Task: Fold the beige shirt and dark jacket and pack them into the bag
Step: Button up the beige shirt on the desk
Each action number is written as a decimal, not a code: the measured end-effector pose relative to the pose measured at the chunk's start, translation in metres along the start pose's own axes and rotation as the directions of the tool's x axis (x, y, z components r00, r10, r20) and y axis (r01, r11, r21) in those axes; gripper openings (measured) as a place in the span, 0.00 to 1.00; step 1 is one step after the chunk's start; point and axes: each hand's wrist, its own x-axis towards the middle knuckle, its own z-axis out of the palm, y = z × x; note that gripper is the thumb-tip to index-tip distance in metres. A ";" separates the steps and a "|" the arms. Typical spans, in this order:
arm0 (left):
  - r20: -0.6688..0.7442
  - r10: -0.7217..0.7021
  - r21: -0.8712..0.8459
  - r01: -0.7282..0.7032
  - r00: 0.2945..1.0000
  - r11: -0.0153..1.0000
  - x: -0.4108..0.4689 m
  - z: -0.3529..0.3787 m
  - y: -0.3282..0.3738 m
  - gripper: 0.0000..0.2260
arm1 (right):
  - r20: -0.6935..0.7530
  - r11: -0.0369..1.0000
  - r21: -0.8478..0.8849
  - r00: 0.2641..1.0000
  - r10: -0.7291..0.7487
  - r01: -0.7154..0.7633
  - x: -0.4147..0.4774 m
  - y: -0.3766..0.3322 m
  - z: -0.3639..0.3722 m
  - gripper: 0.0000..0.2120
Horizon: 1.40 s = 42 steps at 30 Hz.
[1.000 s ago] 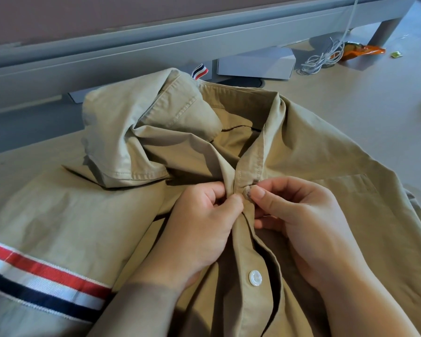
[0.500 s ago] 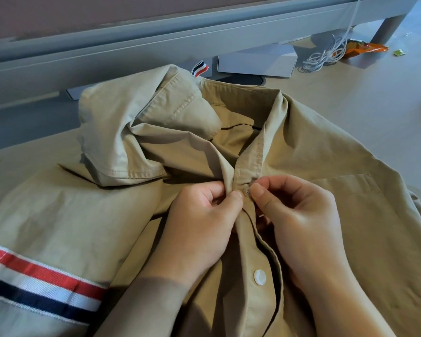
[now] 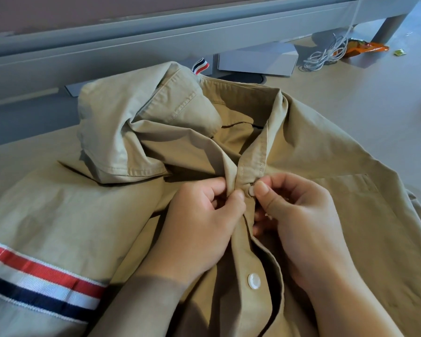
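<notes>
Beige shirt [image 3: 326,147] lies spread on the floor [image 3: 350,98] under both hands. Left hand [image 3: 199,227] pinches the placket [image 3: 243,171]. Right hand [image 3: 301,222] fingers [image 3: 265,198] clamp the top button [image 3: 251,190], which sits at its hole as it did a second ago. Fastening continues and folding is not yet begun.

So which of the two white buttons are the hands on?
The upper button, under the collar: left hand and right hand pinch the shirt around it. The lower button sits untouched between the wrists.
</notes>
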 end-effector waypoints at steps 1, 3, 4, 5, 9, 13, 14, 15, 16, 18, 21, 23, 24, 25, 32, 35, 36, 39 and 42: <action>0.017 0.005 -0.045 -0.004 1.000 0.999 0.000 0.000 0.001 0.10 | 0.040 0.990 0.117 0.996 0.077 -0.081 0.001 -0.002 -0.002 0.05; 0.047 -0.003 -0.141 0.010 0.999 0.990 -0.001 -0.001 0.003 0.10 | 0.112 0.959 0.231 0.983 0.142 -0.165 0.002 -0.004 -0.004 0.05; 0.057 -0.007 -0.161 0.016 0.998 0.987 -0.001 -0.001 0.004 0.10 | 0.132 0.952 0.246 0.979 0.153 -0.182 0.002 -0.005 -0.006 0.06; 0.065 -0.015 -0.172 0.026 0.998 0.985 -0.001 -0.001 0.003 0.10 | 0.139 0.951 0.246 0.977 0.159 -0.189 0.003 -0.005 -0.006 0.07; 0.057 -0.104 -0.219 0.115 0.993 0.969 0.003 0.002 -0.002 0.10 | 0.098 0.973 0.167 0.985 0.143 -0.158 0.003 -0.003 -0.004 0.05; 0.009 -0.127 -0.211 0.126 0.992 0.969 0.003 0.004 0.002 0.12 | 0.057 0.989 0.126 0.995 0.077 -0.083 0.001 -0.002 0.000 0.06; -0.015 -0.114 -0.170 0.110 0.993 0.979 0.004 0.003 0.003 0.11 | 0.031 0.992 0.117 0.998 0.047 -0.050 0.000 -0.001 0.000 0.05; -0.050 -0.098 -0.118 0.092 0.994 0.989 0.004 0.002 0.002 0.10 | -0.013 0.996 0.088 1.000 0.001 0.000 0.001 0.002 0.001 0.05; -0.089 -0.083 -0.065 0.078 0.993 0.995 0.005 0.001 -0.001 0.09 | -0.072 0.997 0.029 0.995 -0.066 0.068 0.002 0.005 0.002 0.04; -0.170 -0.044 0.056 0.054 0.984 0.997 0.003 -0.002 -0.006 0.08 | -0.184 0.961 -0.192 0.954 -0.236 0.201 0.004 0.014 0.006 0.05; -0.272 0.030 0.212 0.030 0.962 0.977 0.001 -0.002 -0.011 0.09 | -0.198 0.861 -0.428 0.901 -0.387 0.276 0.008 0.024 0.011 0.06; -0.307 -0.016 0.221 0.088 0.952 0.971 0.002 0.000 -0.012 0.06 | -0.211 0.845 -0.465 0.894 -0.396 0.264 0.009 0.028 0.011 0.06; -0.313 -0.077 0.186 0.141 0.947 0.972 0.004 -0.001 -0.009 0.05 | -0.209 0.836 -0.485 0.894 -0.397 0.258 0.008 0.026 0.012 0.06; -0.308 -0.159 0.109 0.201 0.938 0.973 0.008 -0.004 -0.006 0.06 | -0.202 0.829 -0.507 0.902 -0.383 0.238 0.007 0.021 0.014 0.06; -0.522 -0.332 -0.007 0.385 0.785 0.923 0.010 -0.067 0.041 0.09 | -0.176 0.875 -0.452 0.979 0.103 -0.173 0.021 -0.043 0.008 0.09; -0.670 -0.159 0.137 0.332 0.725 0.933 0.013 -0.095 0.060 0.07 | -0.260 0.829 -0.559 0.952 -0.162 -0.011 0.043 -0.073 -0.003 0.10; -0.706 -0.109 0.174 0.322 0.700 0.931 0.017 -0.100 0.063 0.07 | -0.280 0.813 -0.581 0.936 -0.215 0.013 0.055 -0.079 -0.006 0.10; -0.744 -0.093 0.269 0.423 0.662 0.865 0.034 -0.108 0.064 0.16 | -0.234 0.737 -0.674 0.961 -0.149 -0.050 0.094 -0.089 -0.009 0.18; -0.683 -0.326 0.357 0.688 0.654 0.632 0.054 -0.112 0.052 0.22 | -0.121 0.643 -0.756 0.992 0.045 -0.121 0.115 -0.090 -0.005 0.26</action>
